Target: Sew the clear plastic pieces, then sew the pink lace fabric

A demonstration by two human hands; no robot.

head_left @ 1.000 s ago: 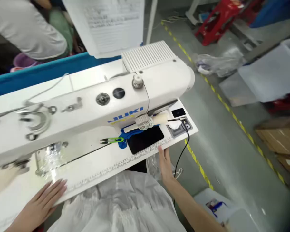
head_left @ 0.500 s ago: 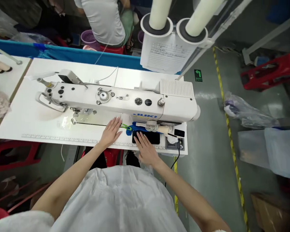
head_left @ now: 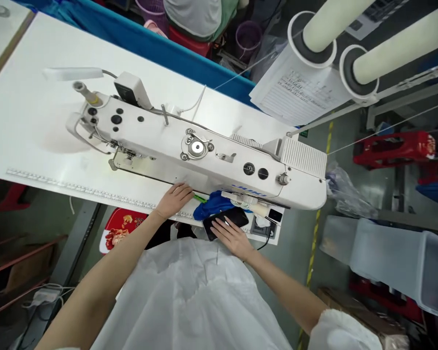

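Note:
My left hand (head_left: 174,199) lies palm down on the white table, fingers stretched out. Close by its fingertips is a green-handled tool (head_left: 200,198), partly hidden, beside a bundled blue cloth (head_left: 212,204). My right hand (head_left: 233,239) has its fingers across the top of a black phone (head_left: 237,215), its thumb out of sight. The phone is turned at an angle, with its near corner past the table's front edge. Behind both hands stands a white JUKI sewing machine (head_left: 219,158), its needle area at the left.
A ruler strip (head_left: 76,189) runs along the front edge. Right of the phone lie a cream thread cone (head_left: 259,209), a small black-screened device (head_left: 275,215) and a grey tray (head_left: 258,229). Thread spools (head_left: 326,24) stand at the back right. Another person (head_left: 193,17) sits beyond the blue cloth barrier (head_left: 146,46).
The view has swung and tilted. My right hand has drawn the phone toward me and turned it, so it now overhangs the edge. My left hand stays near the green-handled tool.

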